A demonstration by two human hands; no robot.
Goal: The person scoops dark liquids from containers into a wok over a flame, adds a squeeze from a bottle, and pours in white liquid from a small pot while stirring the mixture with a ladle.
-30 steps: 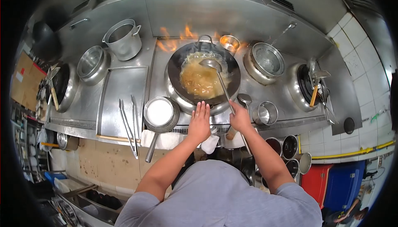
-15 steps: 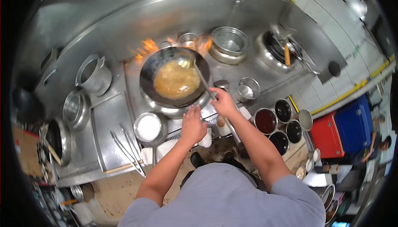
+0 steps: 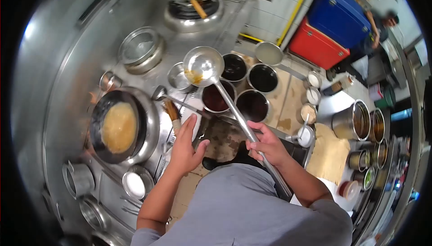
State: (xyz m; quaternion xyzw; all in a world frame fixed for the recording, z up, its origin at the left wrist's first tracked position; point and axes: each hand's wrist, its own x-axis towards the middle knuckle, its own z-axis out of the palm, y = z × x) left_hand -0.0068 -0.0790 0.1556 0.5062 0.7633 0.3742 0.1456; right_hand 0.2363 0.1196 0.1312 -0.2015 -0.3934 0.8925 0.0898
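Note:
My right hand [image 3: 266, 145] is wrapped round the long handle of a metal ladle [image 3: 238, 115]. The ladle's wide bowl, with a brownish-yellow smear inside, hangs over the edge of several pots; a pot of dark red liquid [image 3: 212, 100] is nearest below it. My left hand [image 3: 183, 150] is open, fingers stretched and thumb apart, holding nothing. It hovers near a bamboo brush [image 3: 172, 114] at the stove's edge. A black wok [image 3: 101, 145] on the burner, left of that hand, contains golden-brown liquid.
A second ladle [image 3: 182, 104] lies across the stove edge. A pot of white contents [image 3: 143, 174] stands near the wok. Small seasoning bowls [image 3: 313, 95] and metal pots [image 3: 344, 124] stand at right. Beyond red [image 3: 317, 41] and blue coolers [image 3: 335, 12] is another person [image 3: 380, 32].
My view has turned right. The ladle has come out of the wok and over toward the sauce pots in my right hand. The flames around the wok have mostly gone.

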